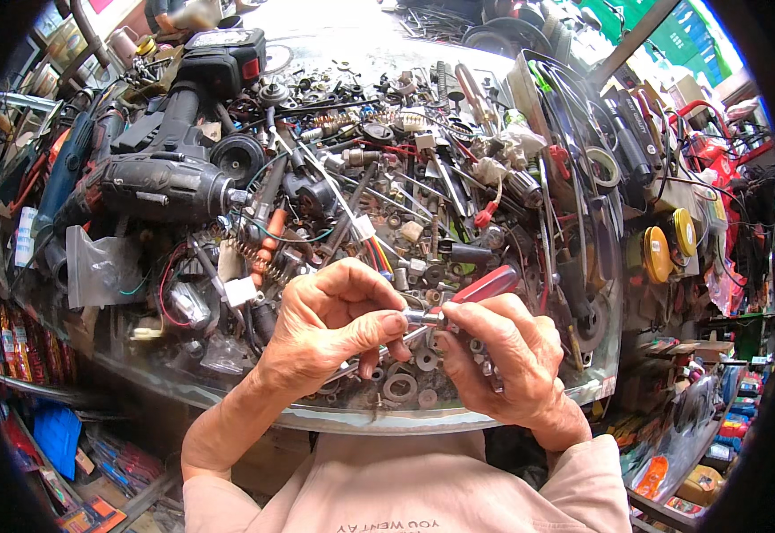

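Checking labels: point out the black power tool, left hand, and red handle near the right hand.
Black power tool [161,186]: head view, side of its body.
Left hand [318,330]: head view, middle of the hand.
Red handle [485,286]: head view, middle of its length.

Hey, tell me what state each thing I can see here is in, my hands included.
Left hand: pinching the small metal part.
Right hand: thumb and finger closed on its other end.
Small metal part: held between both hands.
Red handle: beyond the right hand; held or lying, I can't tell.
Drill: lying down, battery attached.
Table: cluttered.
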The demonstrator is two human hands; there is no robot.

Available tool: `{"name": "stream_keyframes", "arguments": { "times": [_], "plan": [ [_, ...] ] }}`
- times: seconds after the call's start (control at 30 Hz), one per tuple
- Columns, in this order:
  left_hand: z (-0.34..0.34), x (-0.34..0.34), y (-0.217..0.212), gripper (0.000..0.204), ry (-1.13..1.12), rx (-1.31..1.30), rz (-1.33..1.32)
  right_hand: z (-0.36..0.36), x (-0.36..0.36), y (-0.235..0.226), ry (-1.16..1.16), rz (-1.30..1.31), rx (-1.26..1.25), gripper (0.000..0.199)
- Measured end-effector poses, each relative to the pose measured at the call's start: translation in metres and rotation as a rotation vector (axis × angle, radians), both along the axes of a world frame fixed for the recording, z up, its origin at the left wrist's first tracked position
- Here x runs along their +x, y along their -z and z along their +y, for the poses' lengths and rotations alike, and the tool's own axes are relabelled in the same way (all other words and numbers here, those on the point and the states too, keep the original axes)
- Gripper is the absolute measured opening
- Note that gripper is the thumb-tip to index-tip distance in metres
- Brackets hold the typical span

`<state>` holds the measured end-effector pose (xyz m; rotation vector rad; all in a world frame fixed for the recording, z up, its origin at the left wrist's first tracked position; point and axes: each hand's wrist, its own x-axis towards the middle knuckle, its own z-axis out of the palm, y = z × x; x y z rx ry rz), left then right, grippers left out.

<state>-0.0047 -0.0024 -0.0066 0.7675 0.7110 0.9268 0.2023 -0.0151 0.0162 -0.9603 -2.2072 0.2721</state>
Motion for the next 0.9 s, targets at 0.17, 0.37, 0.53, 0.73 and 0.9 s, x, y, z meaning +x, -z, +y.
{"name": "stream_keyframes", "arguments": {
  "times": [0.17,0.37,0.53,0.73,0.9],
  "plan": [
    [0.0,0.001,-0.001,0.015,-0.011,0.031,0.029,0.001,0.002,0.004,0.012,-0.041,0.013,0.037],
    [-0.001,0.002,-0.002,0.014,-0.023,0.035,0.057,0.002,-0.002,0.003,0.039,-0.007,0.053,0.036],
    [-0.002,0.001,-0.001,0.015,-0.031,0.062,0.075,0.002,0.0,0.003,0.012,-0.107,0.084,0.034],
    [-0.002,0.002,-0.003,0.016,-0.032,0.062,0.075,0.001,-0.005,0.004,0.041,-0.088,0.12,0.034],
    [-0.002,0.0,-0.003,0.016,-0.028,0.067,0.086,0.002,-0.001,-0.001,0.019,-0.127,0.071,0.034]
  ]
}}
